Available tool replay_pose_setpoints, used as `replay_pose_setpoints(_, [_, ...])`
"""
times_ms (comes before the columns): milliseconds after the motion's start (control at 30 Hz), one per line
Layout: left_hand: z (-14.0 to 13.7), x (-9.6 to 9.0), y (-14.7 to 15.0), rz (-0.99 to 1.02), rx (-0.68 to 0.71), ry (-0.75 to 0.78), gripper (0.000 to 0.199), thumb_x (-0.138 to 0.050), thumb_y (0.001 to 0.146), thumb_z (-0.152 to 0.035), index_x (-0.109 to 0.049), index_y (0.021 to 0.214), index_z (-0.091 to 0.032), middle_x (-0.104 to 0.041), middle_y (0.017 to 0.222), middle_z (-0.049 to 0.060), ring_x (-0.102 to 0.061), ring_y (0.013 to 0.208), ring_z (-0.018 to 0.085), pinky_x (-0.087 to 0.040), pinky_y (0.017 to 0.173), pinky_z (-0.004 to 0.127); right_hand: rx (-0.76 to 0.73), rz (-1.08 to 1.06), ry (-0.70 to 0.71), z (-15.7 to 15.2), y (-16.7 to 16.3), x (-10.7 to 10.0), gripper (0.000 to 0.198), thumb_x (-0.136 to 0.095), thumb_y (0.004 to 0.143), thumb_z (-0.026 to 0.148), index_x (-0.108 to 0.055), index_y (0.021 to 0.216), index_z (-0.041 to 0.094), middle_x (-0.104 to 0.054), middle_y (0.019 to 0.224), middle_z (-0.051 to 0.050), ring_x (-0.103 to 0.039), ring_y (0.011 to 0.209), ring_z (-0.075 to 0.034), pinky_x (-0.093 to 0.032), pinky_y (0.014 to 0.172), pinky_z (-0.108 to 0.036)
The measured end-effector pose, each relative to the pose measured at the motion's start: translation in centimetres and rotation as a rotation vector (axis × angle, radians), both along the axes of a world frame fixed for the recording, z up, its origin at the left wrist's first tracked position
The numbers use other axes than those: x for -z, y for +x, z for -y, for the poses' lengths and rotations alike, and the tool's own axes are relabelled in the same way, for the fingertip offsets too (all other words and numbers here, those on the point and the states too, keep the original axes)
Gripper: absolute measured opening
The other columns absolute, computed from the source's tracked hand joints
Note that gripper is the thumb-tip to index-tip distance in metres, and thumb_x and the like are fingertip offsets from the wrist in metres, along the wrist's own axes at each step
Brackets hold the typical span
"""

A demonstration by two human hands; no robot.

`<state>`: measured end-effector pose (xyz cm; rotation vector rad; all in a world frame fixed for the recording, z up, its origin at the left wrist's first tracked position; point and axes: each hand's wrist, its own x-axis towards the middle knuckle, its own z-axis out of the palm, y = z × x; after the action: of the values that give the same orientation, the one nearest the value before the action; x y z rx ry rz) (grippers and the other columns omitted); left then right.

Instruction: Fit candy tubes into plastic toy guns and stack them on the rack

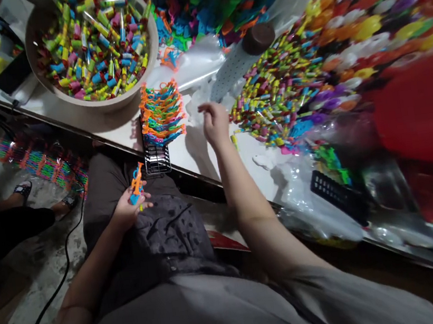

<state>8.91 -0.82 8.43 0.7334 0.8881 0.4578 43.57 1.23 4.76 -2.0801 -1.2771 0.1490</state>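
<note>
My left hand is over my lap, its fingers closed on a small orange and blue plastic toy piece; a bit of yellow shows under it. Over the white table, my right hand has loosely bent fingers, and nothing is visible between them. It is nearest to a heap of small multicoloured tubes on its right. To its left, a stacked row of orange, green and blue plastic pieces stands on a black wire rack at the table edge.
A large round tub full of colourful tubes stands at the back left. Behind are piled plastic pieces and a grey perforated cylinder. Blurred colourful parts, a red container and a black basket lie right. A cable crosses the floor near another person's feet.
</note>
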Motion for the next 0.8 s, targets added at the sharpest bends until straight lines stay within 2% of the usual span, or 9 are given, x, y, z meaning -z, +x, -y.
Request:
replay_pose_setpoints(67, [-0.2, 0.0, 0.0, -0.021, 0.066, 0.020, 0.049, -0.074, 0.060, -0.027, -0.047, 0.101, -0.020, -0.055, 0.086, -0.002, -0.058, 0.070, 0.010, -0.048, 0.058, 0.023, -0.158, -0.047, -0.039, -4.7, 1.6, -0.7, 0.035, -0.030, 0.090, 0.014, -0.055, 0.116, 0.015, -0.062, 0.111, -0.008, -0.053, 0.105, -0.018, -0.037, 0.099, -0.032])
replay_pose_setpoints(133, [-0.5, 0.1, 0.0, -0.048, 0.077, 0.089, 0.047, -0.073, 0.061, -0.028, -0.043, 0.096, -0.021, -0.055, 0.081, -0.004, -0.054, 0.060, 0.007, -0.043, 0.053, 0.020, -0.196, -0.030, -0.100, -9.8, 3.2, -1.1, 0.037, -0.031, 0.092, 0.015, -0.052, 0.122, 0.015, -0.060, 0.118, -0.009, -0.051, 0.112, -0.018, -0.035, 0.103, -0.033])
replay_pose_setpoints(233, [-1.0, 0.0, -0.2, -0.078, 0.056, 0.170, 0.045, -0.073, 0.064, -0.031, -0.042, 0.095, -0.020, -0.055, 0.076, -0.006, -0.049, 0.055, 0.005, -0.040, 0.053, 0.018, -0.087, 0.018, -0.181, -16.4, 5.0, -1.5, 0.038, -0.033, 0.093, 0.016, -0.049, 0.127, 0.013, -0.055, 0.127, -0.011, -0.047, 0.120, -0.021, -0.032, 0.105, -0.035])
replay_pose_setpoints(333, [-1.5, -0.3, -0.9, -0.101, 0.033, 0.197, 0.045, -0.073, 0.068, -0.041, -0.046, 0.096, -0.019, -0.056, 0.076, -0.004, -0.048, 0.058, 0.006, -0.040, 0.056, 0.020, 0.069, 0.055, -0.232, -20.6, 5.6, -2.0, 0.037, -0.038, 0.094, 0.024, -0.048, 0.125, 0.007, -0.052, 0.130, -0.017, -0.044, 0.123, -0.024, -0.030, 0.105, -0.041])
replay_pose_setpoints(467, [-2.1, 0.1, -1.8, -0.170, -0.025, 0.196, 0.044, -0.070, 0.070, -0.054, -0.052, 0.093, -0.020, -0.054, 0.068, -0.003, -0.045, 0.058, 0.008, -0.038, 0.055, 0.021, 0.085, 0.093, -0.267, -22.9, 5.2, -2.2, 0.049, -0.048, 0.091, 0.042, -0.050, 0.119, 0.002, -0.056, 0.124, -0.020, -0.043, 0.120, -0.022, -0.026, 0.106, -0.045])
replay_pose_setpoints(567, [-2.5, 1.0, -1.9, -0.195, -0.102, 0.191, 0.045, -0.078, 0.062, -0.049, -0.056, 0.089, -0.021, -0.055, 0.071, -0.002, -0.049, 0.063, 0.010, -0.040, 0.058, 0.022, 0.110, 0.076, -0.254, -23.9, 5.1, -2.0, 0.044, -0.051, 0.089, 0.035, -0.051, 0.120, 0.003, -0.057, 0.122, -0.019, -0.046, 0.117, -0.022, -0.027, 0.105, -0.045])
replay_pose_setpoints(667, [-3.0, 1.6, -1.5, -0.239, -0.167, 0.283, 0.035, -0.080, 0.059, -0.041, -0.061, 0.080, -0.021, -0.061, 0.084, 0.002, -0.056, 0.079, 0.015, -0.047, 0.071, 0.028, 0.189, -0.011, -0.207, -24.8, 5.8, -2.6, 0.038, -0.047, 0.089, 0.024, -0.051, 0.123, 0.007, -0.058, 0.119, -0.015, -0.050, 0.113, -0.025, -0.035, 0.100, -0.045])
replay_pose_setpoints(733, [-3.4, 1.7, -1.2, -0.257, -0.178, 0.393, 0.025, -0.078, 0.061, -0.037, -0.062, 0.070, -0.020, -0.062, 0.088, 0.004, -0.057, 0.088, 0.018, -0.049, 0.076, 0.030, 0.220, -0.059, -0.093, -24.6, 6.4, -3.7, 0.035, -0.044, 0.091, 0.025, -0.050, 0.121, 0.009, -0.057, 0.117, -0.014, -0.049, 0.112, -0.025, -0.036, 0.100, -0.045])
replay_pose_setpoints(800, [-3.8, 1.5, -0.9, -0.245, -0.150, 0.430, 0.021, -0.077, 0.063, -0.033, -0.063, 0.069, -0.019, -0.061, 0.090, 0.004, -0.057, 0.084, 0.015, -0.049, 0.070, 0.027, 0.211, -0.097, 0.118, -22.8, 6.7, -5.4, 0.030, -0.043, 0.093, 0.031, -0.049, 0.115, 0.012, -0.055, 0.114, -0.012, -0.046, 0.112, -0.022, -0.035, 0.103, -0.041])
